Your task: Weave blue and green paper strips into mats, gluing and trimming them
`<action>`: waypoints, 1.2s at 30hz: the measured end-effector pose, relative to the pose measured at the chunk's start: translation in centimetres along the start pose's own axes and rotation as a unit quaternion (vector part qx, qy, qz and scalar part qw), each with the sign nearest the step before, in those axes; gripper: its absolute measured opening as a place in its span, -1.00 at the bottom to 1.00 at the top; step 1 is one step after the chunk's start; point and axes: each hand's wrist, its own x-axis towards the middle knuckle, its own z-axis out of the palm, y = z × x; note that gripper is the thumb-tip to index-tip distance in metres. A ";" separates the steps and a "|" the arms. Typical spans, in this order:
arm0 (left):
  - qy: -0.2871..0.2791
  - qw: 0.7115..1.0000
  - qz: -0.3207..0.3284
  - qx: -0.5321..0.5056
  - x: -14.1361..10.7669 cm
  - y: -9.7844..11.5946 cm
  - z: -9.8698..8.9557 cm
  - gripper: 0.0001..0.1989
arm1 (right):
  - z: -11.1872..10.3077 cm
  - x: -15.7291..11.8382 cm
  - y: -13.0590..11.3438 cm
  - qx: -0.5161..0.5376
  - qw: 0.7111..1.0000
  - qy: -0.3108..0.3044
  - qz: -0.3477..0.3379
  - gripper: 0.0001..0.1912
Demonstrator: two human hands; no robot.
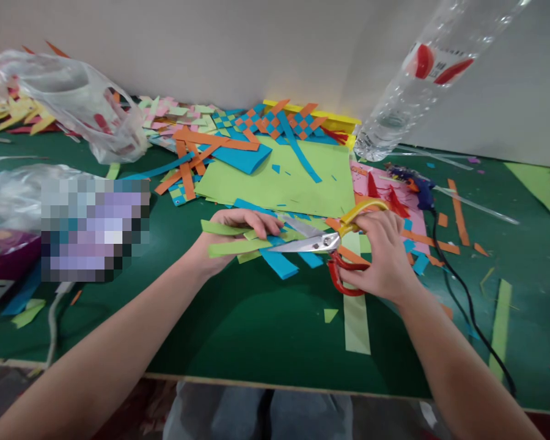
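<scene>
My left hand (229, 235) holds a small weave of green and blue paper strips (242, 246), its loose ends sticking out to the left and lower right. My right hand (382, 250) grips scissors (325, 241) with one yellow and one red handle. The blades are apart and point left, among the strips beside my left fingers. Exactly which strip lies between the blades is hard to tell. Behind the hands lie light green paper sheets (275, 177) with blue scraps on them. A pale green strip (356, 327) rests on the table below the scissors.
Woven blue and orange paper pieces (275, 124) line the wall. A plastic bottle (389, 116) stands at back right, near a glue gun (415, 186) whose black cord (462, 287) crosses the right side. Plastic bags (114, 122) and a blurred-out object (94, 232) occupy the left.
</scene>
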 end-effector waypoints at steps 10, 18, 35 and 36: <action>-0.098 0.991 0.085 0.020 0.3 0.0 -2.0 -0.87 | -0.7 -0.1 1.6 -0.046 0.997 0.053 -0.041 -0.45; -0.118 0.985 0.102 0.069 0.4 0.7 -2.2 -0.87 | -0.8 0.0 1.8 -0.106 0.987 0.089 -0.082 -0.48; -0.132 0.989 0.038 0.050 0.1 1.1 -1.7 -0.88 | -0.7 -0.1 1.4 -0.026 0.996 0.058 -0.054 -0.42; -0.135 0.989 0.037 0.047 0.1 1.1 -1.7 -0.86 | -0.7 -0.1 1.3 -0.023 0.997 0.059 -0.053 -0.42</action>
